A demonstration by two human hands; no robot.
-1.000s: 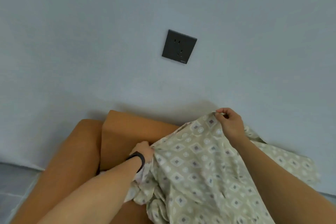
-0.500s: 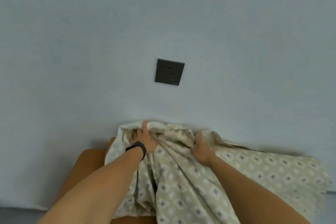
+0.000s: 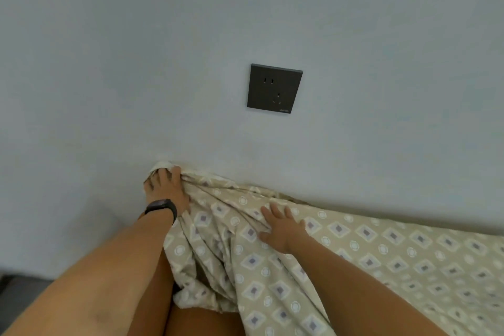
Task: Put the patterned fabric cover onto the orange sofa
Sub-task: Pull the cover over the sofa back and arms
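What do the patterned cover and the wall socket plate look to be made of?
Patterned cover: thin woven cloth, probably cotton or a blend, matte; it gathers into soft folds under the left hand. Socket plate: likely moulded plastic, dark grey with a satin finish, crisp flat edges.

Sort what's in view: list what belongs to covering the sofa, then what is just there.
Job: cover; sofa; left hand gripping the cover's corner; right hand flat on the cover.
Just there: socket; wall; wristband.

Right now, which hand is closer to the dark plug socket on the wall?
Left. The left hand grips the cover below-left of the socket; the right hand lies flat, lower.
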